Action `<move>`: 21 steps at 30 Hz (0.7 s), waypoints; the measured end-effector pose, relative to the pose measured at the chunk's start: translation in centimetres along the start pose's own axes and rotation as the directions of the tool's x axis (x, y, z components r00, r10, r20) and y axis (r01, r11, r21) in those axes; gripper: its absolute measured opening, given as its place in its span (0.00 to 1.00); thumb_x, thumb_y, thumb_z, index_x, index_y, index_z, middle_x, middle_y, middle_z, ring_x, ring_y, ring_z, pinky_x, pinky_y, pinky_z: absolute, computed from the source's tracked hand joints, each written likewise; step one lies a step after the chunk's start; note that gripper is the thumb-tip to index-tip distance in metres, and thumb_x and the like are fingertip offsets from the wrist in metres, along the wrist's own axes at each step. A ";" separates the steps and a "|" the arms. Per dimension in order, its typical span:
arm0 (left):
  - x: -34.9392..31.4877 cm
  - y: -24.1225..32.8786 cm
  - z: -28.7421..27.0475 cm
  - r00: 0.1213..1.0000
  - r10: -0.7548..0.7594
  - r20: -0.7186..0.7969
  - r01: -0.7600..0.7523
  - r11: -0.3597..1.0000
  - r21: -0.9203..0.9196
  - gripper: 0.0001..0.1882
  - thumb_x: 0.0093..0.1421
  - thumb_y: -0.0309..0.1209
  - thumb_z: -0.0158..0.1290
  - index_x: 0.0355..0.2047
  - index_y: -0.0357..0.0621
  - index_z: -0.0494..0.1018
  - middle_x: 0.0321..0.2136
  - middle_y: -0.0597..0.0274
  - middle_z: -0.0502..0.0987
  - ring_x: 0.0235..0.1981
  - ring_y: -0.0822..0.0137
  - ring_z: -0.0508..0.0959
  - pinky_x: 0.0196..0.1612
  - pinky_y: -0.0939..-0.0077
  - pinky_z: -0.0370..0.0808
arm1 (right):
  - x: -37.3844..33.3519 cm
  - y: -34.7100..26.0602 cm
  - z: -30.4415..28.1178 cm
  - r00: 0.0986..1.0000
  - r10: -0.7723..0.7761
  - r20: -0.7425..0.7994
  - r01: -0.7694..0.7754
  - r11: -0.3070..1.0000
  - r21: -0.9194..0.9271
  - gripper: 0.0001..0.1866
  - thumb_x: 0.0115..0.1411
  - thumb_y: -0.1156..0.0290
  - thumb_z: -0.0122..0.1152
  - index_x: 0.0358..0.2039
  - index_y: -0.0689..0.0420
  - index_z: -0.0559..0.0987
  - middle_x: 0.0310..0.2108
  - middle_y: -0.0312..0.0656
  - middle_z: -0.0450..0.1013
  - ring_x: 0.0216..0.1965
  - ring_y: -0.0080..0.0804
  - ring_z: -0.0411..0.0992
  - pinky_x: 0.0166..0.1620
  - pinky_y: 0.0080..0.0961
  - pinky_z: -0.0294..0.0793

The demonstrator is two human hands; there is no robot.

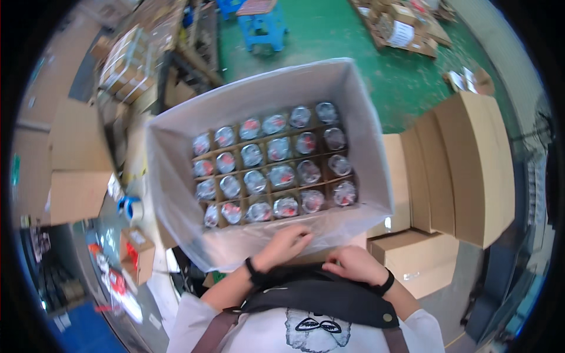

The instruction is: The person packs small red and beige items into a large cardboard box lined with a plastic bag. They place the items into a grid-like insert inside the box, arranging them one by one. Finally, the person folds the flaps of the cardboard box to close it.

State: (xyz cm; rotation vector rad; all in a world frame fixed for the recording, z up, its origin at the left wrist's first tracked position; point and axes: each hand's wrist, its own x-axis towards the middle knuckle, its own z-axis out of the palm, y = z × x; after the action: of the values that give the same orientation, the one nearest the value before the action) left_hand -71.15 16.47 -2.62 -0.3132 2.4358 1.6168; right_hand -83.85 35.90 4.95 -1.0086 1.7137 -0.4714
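Note:
A large carton lined with a clear plastic bag [266, 87] stands before me. Inside it, cardboard dividers [268, 187] form a grid of cells. Each cell holds a round item wrapped in clear plastic [278, 149], several showing red patches. At the carton's near side my left hand [285, 246] has its fingers curled together at the edge of the plastic liner, apparently pinching it. Just to the right, my right hand [355, 265] is closed, thumb against the fingers, close to my dark apron [318, 297]. Whatever it may hold is hidden.
Open brown cartons [471, 170] stand on the right, with another box [421, 259] below them. A strapped parcel [126, 65] lies on the left bench. A roll of tape [130, 208] is left of the carton. A blue stool [262, 29] stands farther off on the green floor.

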 end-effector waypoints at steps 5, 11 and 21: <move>-18.1 -4.4 -7.3 0.472 -0.872 0.130 0.823 0.383 -0.419 0.28 0.59 0.55 0.53 0.33 0.36 0.74 0.24 0.64 0.74 0.21 0.75 0.74 0.23 0.75 0.74 | 4.3 7.6 7.5 0.940 0.289 0.181 -0.339 0.847 0.410 0.26 0.59 0.50 0.60 0.47 0.60 0.76 0.30 0.44 0.77 0.32 0.36 0.76 0.36 0.30 0.76; -22.5 -11.0 -6.3 0.388 -0.772 -0.503 0.288 0.620 -0.730 0.36 0.55 0.48 0.60 0.55 0.37 0.61 0.37 0.57 0.75 0.33 0.67 0.77 0.28 0.74 0.76 | 7.7 7.3 7.5 0.826 0.539 -0.163 0.112 0.127 0.986 0.10 0.61 0.66 0.60 0.41 0.54 0.73 0.32 0.35 0.72 0.32 0.27 0.72 0.33 0.28 0.75; -33.5 -10.0 -15.8 0.764 -0.475 -0.436 0.279 0.853 -0.441 0.21 0.55 0.43 0.61 0.38 0.36 0.76 0.31 0.56 0.79 0.34 0.68 0.78 0.39 0.72 0.74 | -5.5 11.6 9.1 0.482 0.596 -0.643 0.143 0.670 0.728 0.18 0.58 0.67 0.64 0.43 0.66 0.73 0.36 0.51 0.74 0.33 0.37 0.74 0.33 0.28 0.77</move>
State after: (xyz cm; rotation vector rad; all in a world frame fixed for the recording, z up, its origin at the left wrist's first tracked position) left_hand -36.99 0.26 4.05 -1.4042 2.1587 1.9405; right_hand -79.55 48.40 -3.65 0.1991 2.1708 -1.5080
